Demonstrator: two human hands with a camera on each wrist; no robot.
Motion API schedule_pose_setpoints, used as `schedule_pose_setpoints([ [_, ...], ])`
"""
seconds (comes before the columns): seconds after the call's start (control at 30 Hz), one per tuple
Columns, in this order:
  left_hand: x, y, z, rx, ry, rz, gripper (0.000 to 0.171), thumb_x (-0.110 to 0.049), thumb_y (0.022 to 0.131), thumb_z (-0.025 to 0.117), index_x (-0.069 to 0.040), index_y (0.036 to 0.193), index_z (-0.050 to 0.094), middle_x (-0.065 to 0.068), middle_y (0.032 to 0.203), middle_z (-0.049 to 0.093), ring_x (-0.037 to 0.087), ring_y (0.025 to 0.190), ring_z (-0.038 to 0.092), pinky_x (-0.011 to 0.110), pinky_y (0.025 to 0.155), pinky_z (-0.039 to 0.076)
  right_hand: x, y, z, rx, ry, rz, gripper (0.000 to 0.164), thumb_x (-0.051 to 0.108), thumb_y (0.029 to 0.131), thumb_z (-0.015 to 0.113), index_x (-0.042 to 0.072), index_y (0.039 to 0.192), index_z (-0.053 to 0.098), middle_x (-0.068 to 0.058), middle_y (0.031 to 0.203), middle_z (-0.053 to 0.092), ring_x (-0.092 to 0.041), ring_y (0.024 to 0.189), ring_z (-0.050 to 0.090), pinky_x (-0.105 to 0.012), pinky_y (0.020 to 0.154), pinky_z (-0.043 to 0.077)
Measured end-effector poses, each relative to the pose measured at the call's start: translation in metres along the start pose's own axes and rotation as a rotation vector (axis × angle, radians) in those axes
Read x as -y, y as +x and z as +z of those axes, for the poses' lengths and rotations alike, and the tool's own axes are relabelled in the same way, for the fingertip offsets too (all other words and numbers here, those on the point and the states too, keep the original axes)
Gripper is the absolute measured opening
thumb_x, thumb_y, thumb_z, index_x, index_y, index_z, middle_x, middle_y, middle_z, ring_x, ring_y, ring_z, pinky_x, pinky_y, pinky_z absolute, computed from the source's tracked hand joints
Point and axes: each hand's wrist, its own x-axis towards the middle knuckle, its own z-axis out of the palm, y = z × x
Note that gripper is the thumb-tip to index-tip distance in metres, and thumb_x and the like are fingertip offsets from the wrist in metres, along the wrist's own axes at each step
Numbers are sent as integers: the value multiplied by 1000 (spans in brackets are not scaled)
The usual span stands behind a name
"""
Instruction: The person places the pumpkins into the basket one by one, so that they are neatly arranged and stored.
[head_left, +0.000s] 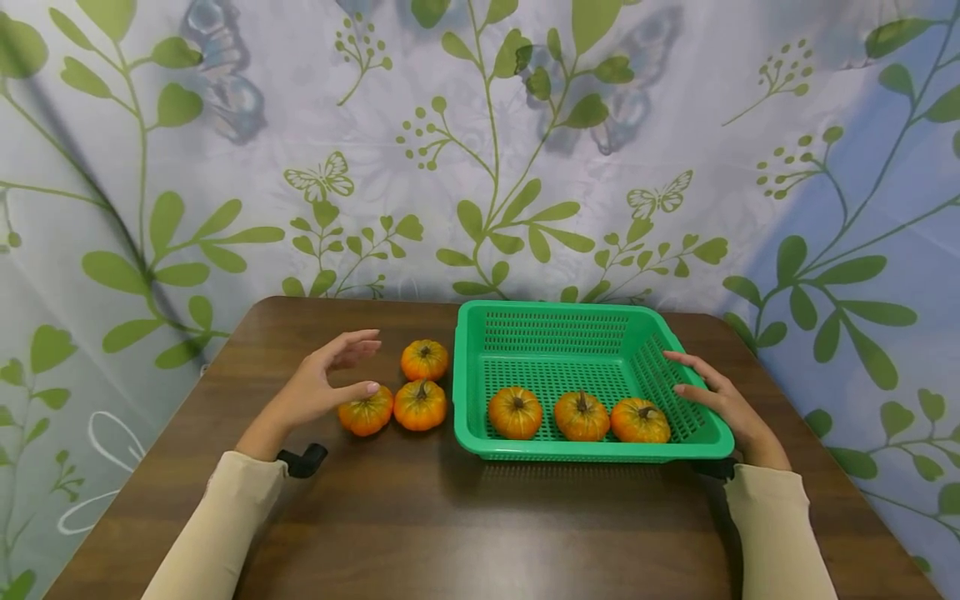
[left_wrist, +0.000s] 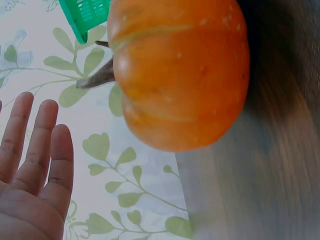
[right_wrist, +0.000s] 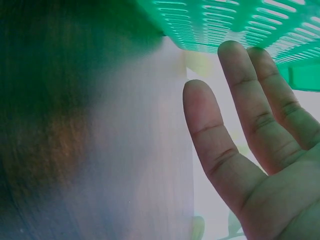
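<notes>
My left hand (head_left: pixel 318 385) is held with thumb and fingers spread apart, over and beside a small orange pumpkin (head_left: pixel 365 414), partly covering it in the head view. It holds nothing. In the left wrist view, straight fingers (left_wrist: pixel 37 150) stand apart from a large-looking orange pumpkin (left_wrist: pixel 180 75) with a brown stem. My right hand (head_left: pixel 731 408) is at the right side of a green plastic basket (head_left: pixel 581 450). Its thumb and a finger reach over the rim; in the right wrist view other fingers (right_wrist: pixel 240 90) extend nearly straight beside the basket's slotted outer wall. Contact cannot be made out.
Two more pumpkins, one at the back (head_left: pixel 424 360) and one nearer the basket (head_left: pixel 420 405), sit left of the basket. Inside it, three pumpkins (head_left: pixel 582 416) line the near side. The brown table (head_left: pixel 525 533) ends at a patterned cloth (head_left: pixel 390 167) behind.
</notes>
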Motion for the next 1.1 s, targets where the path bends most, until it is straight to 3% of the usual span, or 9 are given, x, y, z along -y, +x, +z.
schedule_pose_setpoints([
  [0.1,1,-2,-3,5,3,-19,70,-7,98,81,-12,160,50,15,154,60,43,140,56,24,111,44,-1,0,0,-4,-1,-5,59,14,112,55,18,169,39,-30,173,19,-5,143,33,-19,95,42],
  [0.17,3,-2,-6,9,2,-36,71,-7,98,80,-12,161,48,16,155,58,41,141,56,31,114,45,-1,-1,0,-4,5,-7,59,14,112,55,19,169,40,-31,173,19,2,137,32,-15,93,42],
  [0.33,9,-5,-11,31,-7,-87,74,-7,100,78,-8,165,42,21,159,52,44,142,54,54,117,44,-2,-1,1,-5,3,-30,58,12,112,55,17,168,41,-22,174,23,3,141,29,-19,95,39],
  [0.43,14,-6,-14,54,-17,-116,76,-7,100,77,-6,165,39,24,160,49,48,142,52,52,117,46,-2,-1,1,-6,0,-40,58,12,112,54,16,168,41,-17,174,26,5,141,28,-22,95,38],
  [0.5,18,-7,-16,69,-29,-133,77,-7,101,77,-5,166,37,25,161,47,51,143,50,44,116,47,-2,-1,1,-3,10,-35,58,12,112,54,17,168,41,-21,174,23,5,139,32,-19,95,40],
  [0.63,22,-8,-20,95,-60,-161,79,-7,101,76,-4,167,34,28,162,45,54,144,47,56,118,44,0,0,0,4,32,-19,59,12,112,54,19,169,41,-30,174,16,1,139,33,-16,94,42],
  [0.73,24,-9,-21,113,-76,-193,81,-9,101,77,-3,168,31,31,164,41,54,145,46,70,118,37,1,0,0,1,23,-21,59,12,112,54,19,169,40,-25,175,19,-2,145,29,-23,97,39],
  [0.87,31,-10,-22,157,-107,-243,81,-9,101,76,0,168,31,33,167,35,56,148,43,71,119,34,0,1,-1,-3,12,-22,59,13,112,54,19,169,40,-20,175,21,-2,147,26,-32,100,36],
  [1.1,39,-10,-19,241,-133,-266,81,-10,98,80,7,163,36,36,163,40,55,145,47,69,119,37,-1,1,-1,1,10,-6,59,13,112,54,19,169,39,-28,174,18,0,142,29,-17,94,39],
])
